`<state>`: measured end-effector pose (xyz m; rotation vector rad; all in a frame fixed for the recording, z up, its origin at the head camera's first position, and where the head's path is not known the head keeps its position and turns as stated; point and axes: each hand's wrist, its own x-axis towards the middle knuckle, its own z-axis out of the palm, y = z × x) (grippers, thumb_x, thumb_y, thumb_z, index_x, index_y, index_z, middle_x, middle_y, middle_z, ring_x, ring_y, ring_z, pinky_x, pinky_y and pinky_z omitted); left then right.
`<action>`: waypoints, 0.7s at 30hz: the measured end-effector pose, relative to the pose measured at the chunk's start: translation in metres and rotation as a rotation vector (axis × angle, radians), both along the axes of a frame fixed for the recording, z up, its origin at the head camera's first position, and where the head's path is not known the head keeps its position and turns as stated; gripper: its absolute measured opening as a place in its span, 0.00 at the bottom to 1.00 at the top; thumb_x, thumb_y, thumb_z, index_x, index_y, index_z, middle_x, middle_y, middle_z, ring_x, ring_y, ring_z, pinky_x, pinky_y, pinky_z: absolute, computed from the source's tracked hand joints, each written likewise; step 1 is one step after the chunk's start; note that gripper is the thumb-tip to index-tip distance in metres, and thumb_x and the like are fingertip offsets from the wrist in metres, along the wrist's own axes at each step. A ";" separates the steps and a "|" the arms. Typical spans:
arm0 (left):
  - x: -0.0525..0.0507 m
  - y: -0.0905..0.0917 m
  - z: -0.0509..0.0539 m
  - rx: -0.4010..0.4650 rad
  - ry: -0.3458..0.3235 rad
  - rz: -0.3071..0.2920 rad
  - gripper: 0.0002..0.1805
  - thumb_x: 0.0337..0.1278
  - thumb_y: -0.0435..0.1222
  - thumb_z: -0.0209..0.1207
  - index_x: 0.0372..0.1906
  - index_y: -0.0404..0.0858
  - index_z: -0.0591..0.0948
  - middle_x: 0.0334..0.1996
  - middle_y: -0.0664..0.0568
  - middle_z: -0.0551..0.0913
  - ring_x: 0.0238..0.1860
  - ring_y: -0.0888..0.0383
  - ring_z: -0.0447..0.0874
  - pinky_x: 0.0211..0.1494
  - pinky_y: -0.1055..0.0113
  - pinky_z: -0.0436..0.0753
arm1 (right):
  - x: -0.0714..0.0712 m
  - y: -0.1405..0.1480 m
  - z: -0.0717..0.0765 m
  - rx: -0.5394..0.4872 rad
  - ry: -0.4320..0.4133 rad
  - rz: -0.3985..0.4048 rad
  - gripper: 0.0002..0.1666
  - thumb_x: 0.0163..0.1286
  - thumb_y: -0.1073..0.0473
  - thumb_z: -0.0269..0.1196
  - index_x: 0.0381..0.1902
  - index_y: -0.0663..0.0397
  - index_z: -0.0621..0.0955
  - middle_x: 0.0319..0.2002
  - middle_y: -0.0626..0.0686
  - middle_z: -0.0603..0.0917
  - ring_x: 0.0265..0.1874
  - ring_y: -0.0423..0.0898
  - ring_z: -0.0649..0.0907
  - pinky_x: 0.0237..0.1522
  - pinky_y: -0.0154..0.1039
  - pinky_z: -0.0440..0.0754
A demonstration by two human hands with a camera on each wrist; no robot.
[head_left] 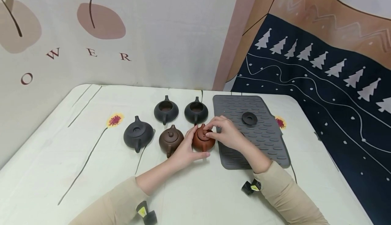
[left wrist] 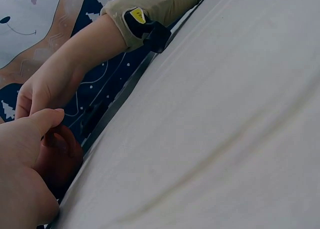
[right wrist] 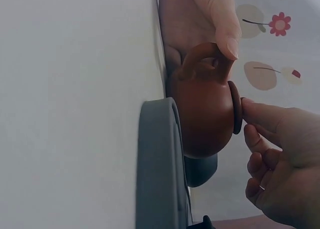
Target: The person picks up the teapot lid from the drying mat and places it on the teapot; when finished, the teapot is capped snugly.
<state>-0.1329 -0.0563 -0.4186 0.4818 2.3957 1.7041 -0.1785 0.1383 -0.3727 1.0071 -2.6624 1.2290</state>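
Observation:
A reddish-brown teapot stands on the table just left of the grey mat, its spout pointing to the back. My left hand holds it from the left, with the thumb by the handle in the right wrist view. With thumb and fingertips, my right hand pinches the knob of the teapot's lid. The lid sits at the pot's mouth; its knob is mostly hidden by the fingers. Just left of my left hand is a dark brown teapot with its lid on.
Two black teapots without lids, one left and one right, stand behind. A black teapot with a flat-topped lid is farther left. On the grey mat lies a round black lid.

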 end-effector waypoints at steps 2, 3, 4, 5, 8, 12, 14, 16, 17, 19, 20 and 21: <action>0.000 0.000 0.000 0.004 0.006 -0.003 0.56 0.45 0.38 0.73 0.75 0.36 0.49 0.73 0.45 0.51 0.70 0.51 0.55 0.68 0.53 0.60 | 0.000 0.000 -0.001 0.001 -0.006 -0.004 0.08 0.59 0.65 0.70 0.38 0.55 0.87 0.37 0.46 0.83 0.41 0.54 0.76 0.40 0.54 0.74; 0.000 0.000 0.000 0.004 0.007 -0.002 0.56 0.45 0.38 0.73 0.75 0.36 0.49 0.73 0.45 0.51 0.70 0.50 0.55 0.68 0.52 0.60 | 0.000 0.000 -0.001 0.004 -0.005 -0.006 0.08 0.59 0.65 0.70 0.38 0.55 0.87 0.37 0.46 0.83 0.41 0.53 0.76 0.40 0.54 0.74; 0.001 0.000 0.000 0.002 0.007 -0.001 0.56 0.45 0.38 0.73 0.75 0.36 0.49 0.73 0.45 0.51 0.70 0.50 0.55 0.68 0.52 0.60 | 0.000 0.000 -0.002 0.007 -0.006 -0.008 0.08 0.59 0.65 0.70 0.39 0.54 0.87 0.37 0.46 0.83 0.41 0.53 0.76 0.40 0.53 0.74; 0.001 0.000 0.000 0.004 0.008 0.000 0.56 0.45 0.38 0.73 0.75 0.36 0.50 0.73 0.45 0.51 0.70 0.50 0.55 0.68 0.52 0.60 | 0.000 -0.001 -0.002 0.009 -0.006 -0.009 0.08 0.60 0.65 0.70 0.39 0.54 0.87 0.37 0.46 0.83 0.41 0.52 0.76 0.39 0.53 0.75; 0.001 -0.001 0.001 0.013 0.008 0.002 0.56 0.45 0.38 0.73 0.75 0.36 0.50 0.73 0.44 0.51 0.70 0.49 0.55 0.68 0.51 0.60 | 0.000 -0.001 -0.002 0.017 -0.003 -0.011 0.08 0.60 0.64 0.70 0.39 0.54 0.87 0.37 0.46 0.83 0.41 0.50 0.76 0.39 0.52 0.75; 0.002 -0.001 0.002 0.032 0.003 -0.001 0.56 0.45 0.38 0.73 0.75 0.36 0.50 0.73 0.43 0.51 0.71 0.48 0.53 0.69 0.49 0.58 | 0.001 -0.002 -0.002 0.022 0.003 -0.015 0.08 0.60 0.64 0.70 0.39 0.53 0.87 0.37 0.46 0.83 0.40 0.49 0.75 0.38 0.50 0.75; 0.002 -0.001 0.002 0.030 -0.001 0.000 0.56 0.45 0.37 0.73 0.75 0.35 0.50 0.73 0.43 0.51 0.71 0.47 0.53 0.69 0.49 0.59 | 0.001 -0.002 -0.003 0.021 -0.004 -0.019 0.08 0.60 0.64 0.69 0.39 0.54 0.87 0.38 0.47 0.83 0.40 0.49 0.75 0.37 0.51 0.75; 0.002 -0.001 0.002 0.022 -0.009 0.004 0.56 0.45 0.37 0.73 0.75 0.35 0.50 0.73 0.43 0.51 0.71 0.48 0.54 0.68 0.50 0.59 | 0.001 -0.002 -0.004 0.017 -0.014 -0.020 0.09 0.60 0.64 0.69 0.40 0.54 0.87 0.38 0.47 0.83 0.40 0.49 0.75 0.37 0.52 0.76; 0.002 -0.001 0.003 0.015 -0.014 0.006 0.56 0.45 0.38 0.73 0.75 0.35 0.50 0.73 0.44 0.51 0.71 0.48 0.54 0.68 0.50 0.59 | 0.001 -0.002 -0.004 0.017 -0.017 -0.020 0.09 0.60 0.64 0.69 0.40 0.54 0.86 0.38 0.47 0.83 0.40 0.50 0.75 0.37 0.53 0.76; 0.002 0.000 0.004 0.007 -0.026 0.009 0.56 0.46 0.38 0.73 0.75 0.36 0.50 0.73 0.44 0.51 0.71 0.49 0.54 0.68 0.50 0.59 | 0.002 -0.002 -0.004 0.012 -0.023 -0.023 0.09 0.60 0.64 0.69 0.41 0.55 0.86 0.38 0.47 0.83 0.40 0.50 0.75 0.38 0.53 0.76; 0.002 0.000 0.005 0.004 -0.035 0.011 0.55 0.46 0.39 0.73 0.75 0.36 0.50 0.73 0.45 0.52 0.71 0.49 0.54 0.69 0.51 0.59 | 0.002 -0.001 -0.005 0.009 -0.022 -0.023 0.10 0.61 0.63 0.69 0.41 0.55 0.86 0.38 0.47 0.83 0.41 0.51 0.75 0.39 0.53 0.76; 0.002 0.000 0.005 0.004 -0.045 0.013 0.55 0.46 0.39 0.72 0.75 0.37 0.50 0.73 0.46 0.51 0.71 0.50 0.54 0.69 0.51 0.59 | 0.002 0.000 -0.004 0.006 -0.020 -0.026 0.10 0.61 0.63 0.69 0.41 0.55 0.86 0.38 0.47 0.83 0.41 0.51 0.76 0.40 0.53 0.76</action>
